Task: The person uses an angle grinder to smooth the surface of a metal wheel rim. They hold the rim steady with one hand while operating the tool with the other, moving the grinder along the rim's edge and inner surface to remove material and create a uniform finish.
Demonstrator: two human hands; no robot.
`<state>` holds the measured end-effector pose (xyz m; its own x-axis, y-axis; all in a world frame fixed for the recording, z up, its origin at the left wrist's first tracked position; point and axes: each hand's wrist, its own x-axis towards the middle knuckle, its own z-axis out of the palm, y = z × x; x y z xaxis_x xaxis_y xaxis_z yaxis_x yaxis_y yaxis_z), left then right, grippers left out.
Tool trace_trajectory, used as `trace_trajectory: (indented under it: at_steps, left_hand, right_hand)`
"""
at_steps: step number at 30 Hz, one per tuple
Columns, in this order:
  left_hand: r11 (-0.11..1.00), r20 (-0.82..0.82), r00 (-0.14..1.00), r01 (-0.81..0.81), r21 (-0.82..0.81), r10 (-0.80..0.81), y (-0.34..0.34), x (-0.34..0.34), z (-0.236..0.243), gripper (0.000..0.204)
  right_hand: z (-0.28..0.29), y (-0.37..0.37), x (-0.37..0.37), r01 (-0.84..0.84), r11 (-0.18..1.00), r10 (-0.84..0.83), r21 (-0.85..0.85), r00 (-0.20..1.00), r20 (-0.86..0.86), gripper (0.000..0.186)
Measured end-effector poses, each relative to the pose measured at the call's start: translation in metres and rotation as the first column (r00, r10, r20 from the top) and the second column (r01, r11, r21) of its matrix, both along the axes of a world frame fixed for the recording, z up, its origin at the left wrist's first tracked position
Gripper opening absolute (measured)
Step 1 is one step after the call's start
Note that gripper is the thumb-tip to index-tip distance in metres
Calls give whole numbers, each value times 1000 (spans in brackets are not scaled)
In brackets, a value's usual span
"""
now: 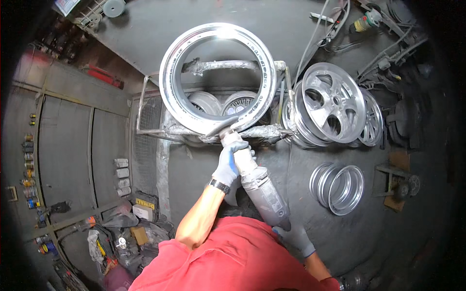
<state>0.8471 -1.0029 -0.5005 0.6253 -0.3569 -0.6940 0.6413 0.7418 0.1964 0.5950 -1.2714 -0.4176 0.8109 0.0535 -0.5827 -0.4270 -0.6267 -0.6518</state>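
A large shiny metal wheel rim ring (170, 77) rests on a metal frame stand (262, 132) with wrapped bars. Against the ring's near edge sits the working end of a long grey angle grinder (267, 199). Gloved, my left hand (230, 162) is closed around the pale wrapped neck of the tool, just short of the ring. My right hand (296, 237), also gloved, grips the tool's rear end beside my body; its fingers are partly hidden. The disc shows only as a dark edge at the ring.
Spoked alloy wheels (335, 102) lean right of the stand, and more wheels show behind the ring. A silver rim barrel (347, 191) stands on the floor at right. Hoses (335, 29) hang at the back right. Bags and boxes (141, 235) crowd the lower left.
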Motion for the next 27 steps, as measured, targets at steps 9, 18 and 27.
trace_trajectory:
  at_steps: [9,18,27]
  left_hand:
    - [997,80,996,-24,-78,30,-61,35,-5,18]
    - [964,35,997,-51,-262,63,-83,55,-1,9]
    - [935,115,993,4,-355,39,-82,61,-19,15]
  right_hand:
    - [53,-53,46,4,1000,-5,-28,1000,-27,43]
    - [88,-55,69,-3,981,-24,-192,990,-137,37]
    - [97,-14,54,106,959,-128,-261,989,-69,41]
